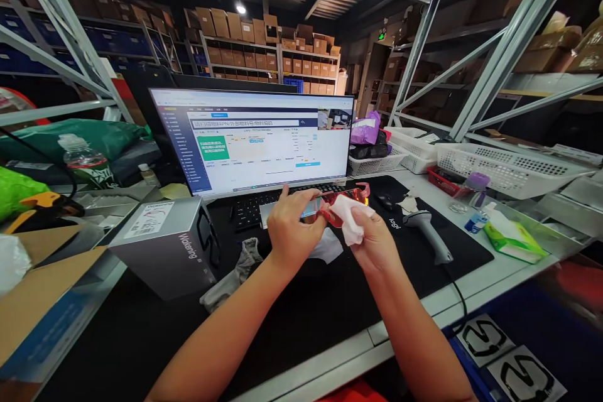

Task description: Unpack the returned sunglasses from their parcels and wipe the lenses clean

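Note:
My left hand (294,226) is closed on one side of a pair of red-framed glasses (362,196) with orange reflective lenses. A folded white tissue (347,213) is pinched in my right hand (377,235) and pressed against the glasses' front, covering part of them. Both hands are above a black desk mat, in front of the keyboard (247,217). Under them lies a pale piece of paper or cloth (328,247). A grey cloth pouch (233,276) rests to the left of my left forearm.
A grey box marked Wakening (155,257) stands at left, beside an open carton (51,295). A monitor (264,157) stands behind the keyboard. On the right are a mouse (385,202), a barcode scanner (429,235), a green tissue pack (513,239) and white baskets (509,166).

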Demonstrator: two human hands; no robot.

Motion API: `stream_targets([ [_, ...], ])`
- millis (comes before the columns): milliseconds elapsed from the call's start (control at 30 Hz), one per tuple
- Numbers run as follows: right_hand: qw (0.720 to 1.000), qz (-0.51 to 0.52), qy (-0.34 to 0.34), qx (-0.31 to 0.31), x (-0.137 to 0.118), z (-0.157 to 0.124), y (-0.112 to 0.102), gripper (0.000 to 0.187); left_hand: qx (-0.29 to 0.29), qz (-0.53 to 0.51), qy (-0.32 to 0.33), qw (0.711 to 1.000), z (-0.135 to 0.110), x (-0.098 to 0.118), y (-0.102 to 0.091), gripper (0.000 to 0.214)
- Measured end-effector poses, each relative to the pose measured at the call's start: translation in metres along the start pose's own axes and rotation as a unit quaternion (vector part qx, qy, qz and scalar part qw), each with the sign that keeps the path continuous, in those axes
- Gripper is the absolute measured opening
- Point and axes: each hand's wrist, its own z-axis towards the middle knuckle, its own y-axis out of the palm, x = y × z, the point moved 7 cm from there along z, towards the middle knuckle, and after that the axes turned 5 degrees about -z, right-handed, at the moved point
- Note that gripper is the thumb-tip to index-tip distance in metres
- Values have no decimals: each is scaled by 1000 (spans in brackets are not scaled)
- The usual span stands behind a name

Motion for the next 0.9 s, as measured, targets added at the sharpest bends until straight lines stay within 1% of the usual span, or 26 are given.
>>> stream_targets([
  [100,999,36,3,-4,-6,7,-2,43,8,4,0,1000,-3,1,0,15],
  [200,998,53,-20,21,-7,13,-10,41,16,6,-11,1000,-5,1,-1,15],
  [267,996,51,-43,58,-6,15,-22,39,15,-3,-45,999,-4,-3,-3,18],
  [333,993,40,-56,92,-3,15,-37,41,14,-12,-95,995,-3,-9,-5,19],
  [400,994,11,-42,97,4,14,-46,44,16,-15,-132,991,-2,-14,-6,18],
  [467,996,-24,-27,85,10,11,-48,49,13,-21,-144,989,-1,-15,-6,19],
  [533,995,-37,-45,83,9,6,-47,53,0,-37,-142,989,-2,-13,-2,23],
  [600,993,-37,-73,87,4,0,-42,47,-18,-50,-138,989,-5,-11,4,29],
  [667,995,-37,-65,67,1,-4,-34,36,-23,-53,-130,990,-8,-8,6,31],
  [733,999,-31,-16,22,2,-9,-25,29,-22,-62,-126,990,-9,-7,7,29],
  [800,999,-17,32,-34,5,-15,-18,31,-27,-81,-133,988,-10,-8,8,24],
  [833,997,-12,43,-59,7,-19,-16,33,-29,-88,-136,986,-9,-9,8,22],
  [900,996,-7,33,-88,8,-23,-17,34,-27,-90,-134,987,-9,-9,8,22],
])
